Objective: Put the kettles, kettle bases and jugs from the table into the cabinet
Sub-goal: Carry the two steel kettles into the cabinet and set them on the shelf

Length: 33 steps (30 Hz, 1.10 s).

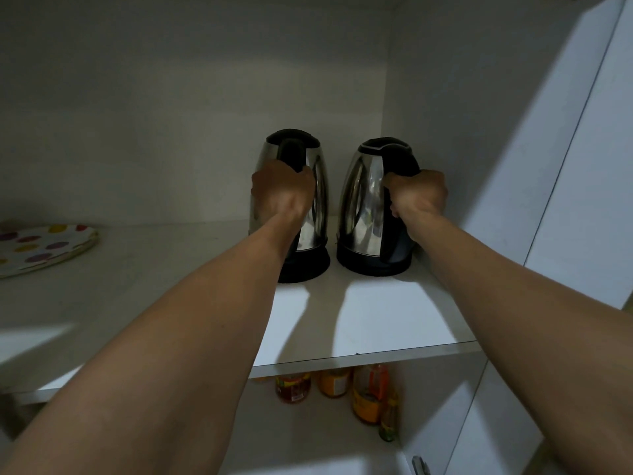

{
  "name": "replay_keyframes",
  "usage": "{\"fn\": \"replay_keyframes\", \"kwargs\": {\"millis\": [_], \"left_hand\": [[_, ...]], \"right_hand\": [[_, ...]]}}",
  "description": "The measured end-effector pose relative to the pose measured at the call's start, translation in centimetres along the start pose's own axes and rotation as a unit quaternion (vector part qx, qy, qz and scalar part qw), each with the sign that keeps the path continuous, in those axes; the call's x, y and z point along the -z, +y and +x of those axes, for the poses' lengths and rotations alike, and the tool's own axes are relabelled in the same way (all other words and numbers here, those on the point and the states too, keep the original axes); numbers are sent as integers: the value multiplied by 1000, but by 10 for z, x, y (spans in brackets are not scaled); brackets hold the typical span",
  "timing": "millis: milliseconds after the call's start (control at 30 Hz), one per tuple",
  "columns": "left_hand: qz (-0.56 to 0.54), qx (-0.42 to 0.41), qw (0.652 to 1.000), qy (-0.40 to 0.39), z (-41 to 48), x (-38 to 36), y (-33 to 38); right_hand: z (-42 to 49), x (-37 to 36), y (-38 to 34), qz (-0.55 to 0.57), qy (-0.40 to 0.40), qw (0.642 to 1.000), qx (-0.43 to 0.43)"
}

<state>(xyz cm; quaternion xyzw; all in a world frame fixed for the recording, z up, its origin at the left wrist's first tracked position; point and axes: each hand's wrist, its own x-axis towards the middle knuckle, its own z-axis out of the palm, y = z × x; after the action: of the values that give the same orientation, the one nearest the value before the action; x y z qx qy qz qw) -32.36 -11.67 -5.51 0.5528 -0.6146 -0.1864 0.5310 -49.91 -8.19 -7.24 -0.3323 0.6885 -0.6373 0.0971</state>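
A: Start with what's nearest. What do you see?

B: Two bare forearms reach up into the cabinet point(496, 132). Below its shelf point(376, 320), bottles point(370, 392) stand on a lower level.

A: And the hands?

B: The left hand point(282, 190) is closed round the black handle of the left kettle point(317, 200). The right hand point(419, 195) is closed round the handle of the right kettle point(363, 207). Each grip is firmly wrapped on its handle.

A: Where do the kettles stand?

B: Both are upright on the shelf, just beside each other and apart, toward the right wall. Each has a black foot on the shelf; whether that is a separate base, I cannot tell.

A: Anything farther off?

B: Spotted plates point(41, 248) lie at the far left, well apart from the kettles.

A: So which step is this?

B: Setting down, I judge. Next, both hands need to let go cleanly and pull back without tipping either kettle, then fetch what is left on the tabletop, which is out of sight.
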Motion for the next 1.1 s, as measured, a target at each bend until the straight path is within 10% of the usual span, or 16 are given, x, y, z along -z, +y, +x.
{"fn": "replay_keyframes", "kwargs": {"millis": [1100], "left_hand": [[-40,88,995,41,-50,-45,-98]], "right_hand": [[-34,-31,101,-31,28,998,-49]]}}
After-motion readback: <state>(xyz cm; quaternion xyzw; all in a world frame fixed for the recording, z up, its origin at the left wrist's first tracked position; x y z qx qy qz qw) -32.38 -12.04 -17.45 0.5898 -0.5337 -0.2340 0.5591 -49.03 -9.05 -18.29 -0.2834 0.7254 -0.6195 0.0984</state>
